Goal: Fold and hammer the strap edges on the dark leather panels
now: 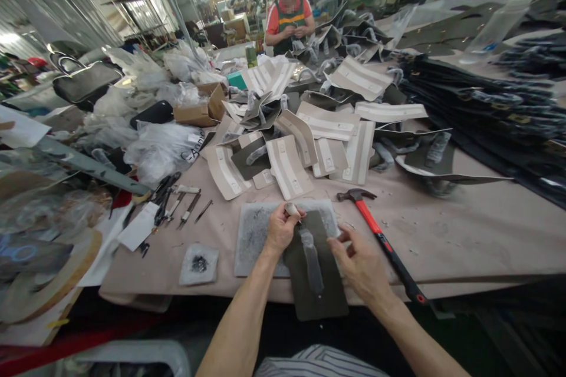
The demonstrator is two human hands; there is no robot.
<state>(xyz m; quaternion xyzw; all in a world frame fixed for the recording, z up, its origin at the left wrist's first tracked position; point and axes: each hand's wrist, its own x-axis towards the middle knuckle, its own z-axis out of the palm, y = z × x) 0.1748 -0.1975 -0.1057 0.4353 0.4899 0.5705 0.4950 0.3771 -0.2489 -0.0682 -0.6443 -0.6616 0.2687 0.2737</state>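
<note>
My left hand (282, 228) is closed around a short tool with a pale, rounded handle (292, 210); its working end is hard to make out. The tool is at the upper end of a dark flat panel (294, 274), which carries a plastic-wrapped strap handle (313, 262) along its middle. Part of this panel rests on a grey, worn slab (254, 241), and its lower end reaches past the table's front edge. At the panel's right edge is my right hand (362, 262), with thumb and forefinger apart and the thumb close to or touching the edge.
A claw hammer (375, 230) lies right of the slab. To the left are a small slab with dark bits (198, 264) and several hand tools (188, 209). Beige-backed panels (289, 168) pile up behind, near black stacked pieces (477, 106). A co-worker (289, 17) is beyond.
</note>
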